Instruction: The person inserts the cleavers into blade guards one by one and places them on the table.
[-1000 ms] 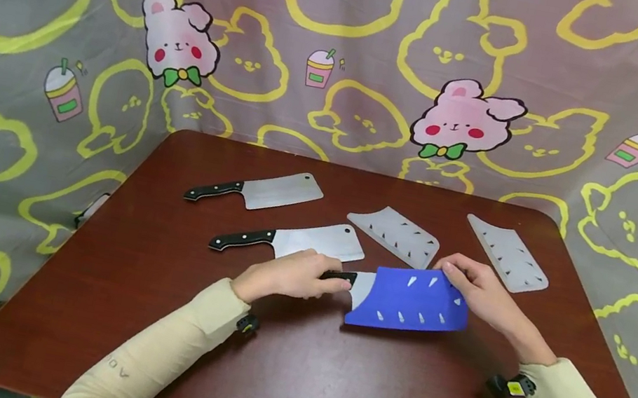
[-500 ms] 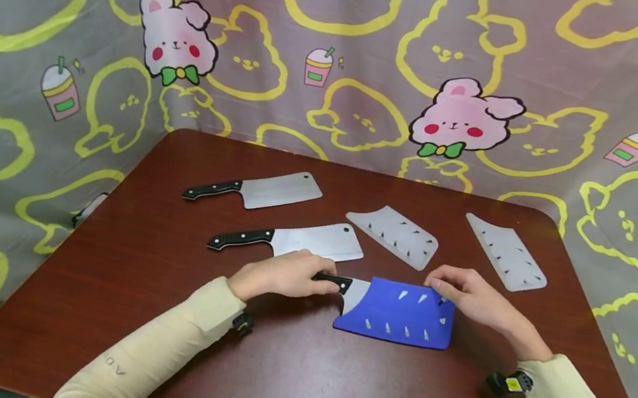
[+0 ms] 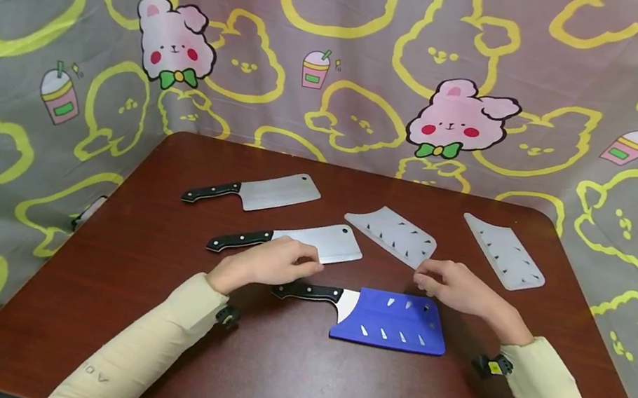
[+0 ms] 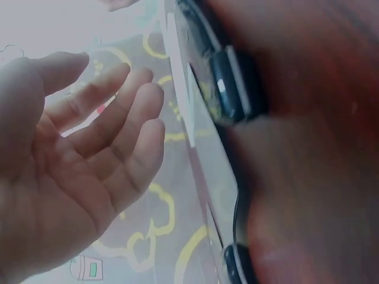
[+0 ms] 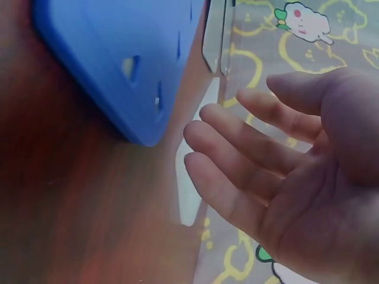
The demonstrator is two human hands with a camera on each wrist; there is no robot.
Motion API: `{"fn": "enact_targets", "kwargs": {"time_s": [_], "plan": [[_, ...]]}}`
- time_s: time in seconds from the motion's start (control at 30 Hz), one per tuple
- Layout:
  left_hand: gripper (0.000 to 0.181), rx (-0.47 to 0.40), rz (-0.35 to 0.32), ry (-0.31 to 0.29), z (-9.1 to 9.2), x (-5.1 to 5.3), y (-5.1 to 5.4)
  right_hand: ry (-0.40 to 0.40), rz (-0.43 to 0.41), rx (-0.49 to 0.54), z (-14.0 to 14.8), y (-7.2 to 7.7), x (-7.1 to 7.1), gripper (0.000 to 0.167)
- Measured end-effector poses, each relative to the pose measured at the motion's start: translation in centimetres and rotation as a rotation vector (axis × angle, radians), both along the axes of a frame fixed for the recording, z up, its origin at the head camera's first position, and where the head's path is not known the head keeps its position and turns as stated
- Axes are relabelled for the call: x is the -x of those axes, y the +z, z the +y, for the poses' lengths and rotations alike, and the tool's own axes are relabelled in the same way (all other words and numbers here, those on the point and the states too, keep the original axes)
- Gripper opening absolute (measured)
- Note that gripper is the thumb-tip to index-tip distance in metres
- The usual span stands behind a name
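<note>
A cleaver with a black riveted handle (image 3: 312, 291) lies on the table, its blade inside a blue slotted blade cover (image 3: 390, 322). My left hand (image 3: 272, 262) hovers just above that handle with loosely bent fingers and holds nothing, as the left wrist view also shows. Over the far right corner of the blue cover hangs my right hand (image 3: 457, 287), fingers relaxed and apart from it. In the right wrist view the cover's blue corner (image 5: 118, 77) is beside the empty right hand (image 5: 278, 154). A second cleaver (image 3: 318, 241) lies behind my left hand, which partly hides its blade.
A third bare cleaver (image 3: 282, 192) lies farther back on the left. Two white slotted blade covers, one in the middle (image 3: 392, 233) and one at right (image 3: 504, 253), lie on the brown table (image 3: 287, 378). A patterned curtain (image 3: 377, 17) stands behind the table.
The covered cleaver has been lowered flat onto the table, moving slightly left and nearer. Both hands have let go; the left has moved left off the handle, the right has lifted off the cover.
</note>
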State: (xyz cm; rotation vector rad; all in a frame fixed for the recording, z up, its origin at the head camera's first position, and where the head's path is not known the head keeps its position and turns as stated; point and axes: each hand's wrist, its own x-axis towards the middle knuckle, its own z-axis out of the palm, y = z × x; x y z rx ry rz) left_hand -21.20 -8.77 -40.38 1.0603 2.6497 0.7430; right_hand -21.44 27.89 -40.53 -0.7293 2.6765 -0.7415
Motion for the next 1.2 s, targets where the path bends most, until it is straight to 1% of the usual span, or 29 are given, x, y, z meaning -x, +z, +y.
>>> {"fn": "enact_targets", "kwargs": {"time_s": [0.17, 0.27, 0.47, 0.6, 0.7, 0.8, 0.97, 1.07, 1.2], "plan": [[0.024, 0.017, 0.008, 0.044, -1.0, 0.4, 0.6, -0.008, 0.084, -0.034, -0.7, 0.2, 1.0, 0.017], [0.024, 0.032, 0.034, 0.064, -1.5, 0.9, 0.8, -0.019, 0.129, -0.051, -1.0, 0.1, 1.6, 0.016], [0.023, 0.061, 0.067, 0.133, -3.1, 2.2, 0.5, -0.069, 0.16, -0.068, -1.0, -0.3, 2.7, 0.017], [0.022, 0.087, 0.099, 0.169, -3.9, 3.2, 0.2, -0.091, 0.192, -0.068, -0.6, -0.6, 3.5, 0.023], [0.022, 0.098, 0.107, 0.193, -4.5, 3.7, 0.1, -0.102, 0.199, -0.069, -0.4, -0.9, 4.0, 0.03], [0.02, 0.115, 0.131, 0.218, -5.0, 4.1, 0.0, -0.1, 0.184, -0.08, -0.1, -1.0, 4.6, 0.037], [0.016, 0.151, 0.196, 0.253, -5.8, 4.6, -0.3, -0.121, 0.12, -0.114, 0.1, -1.2, 5.2, 0.05], [0.016, 0.195, 0.202, 0.271, -6.2, 4.7, -0.5, -0.134, 0.089, -0.132, 0.1, -1.2, 5.3, 0.058], [0.028, 0.264, 0.177, 0.304, -6.6, 4.7, -0.5, -0.143, 0.048, -0.154, 0.1, -1.5, 5.5, 0.068]]}}
